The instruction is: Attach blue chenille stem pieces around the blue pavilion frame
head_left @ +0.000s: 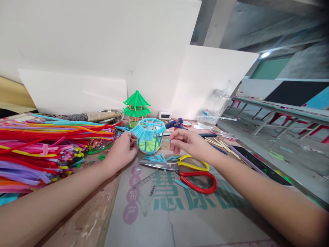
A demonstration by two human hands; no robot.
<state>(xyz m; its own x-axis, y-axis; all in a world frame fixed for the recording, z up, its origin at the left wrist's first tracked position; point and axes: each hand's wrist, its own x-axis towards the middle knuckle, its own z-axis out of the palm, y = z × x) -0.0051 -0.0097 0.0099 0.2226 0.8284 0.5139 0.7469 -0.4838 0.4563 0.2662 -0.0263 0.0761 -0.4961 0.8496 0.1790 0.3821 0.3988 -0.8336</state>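
Note:
A small pavilion model (144,133) of light-blue pipe cleaners stands on a yellow-green base, its roof partly covered with short strips. At its left side, my left hand (123,149) has its fingers curled against the edge and grips it. To the right of the model, my right hand (184,142) pinches a short blue pipe-cleaner piece (168,140), apart from the roof. Cut blue pieces (160,158) lie in front of the base. Just nearer are scissors (199,182) with one red and one yellow handle, lying with blades pointing left.
Bundles of coloured pipe cleaners (56,133) fill the left side. Behind the model stand a green tiered tree-like model (137,106) and a digital clock (165,115). A blue glue gun (174,123), wooden sticks (226,146) and a phone (259,164) lie to the right.

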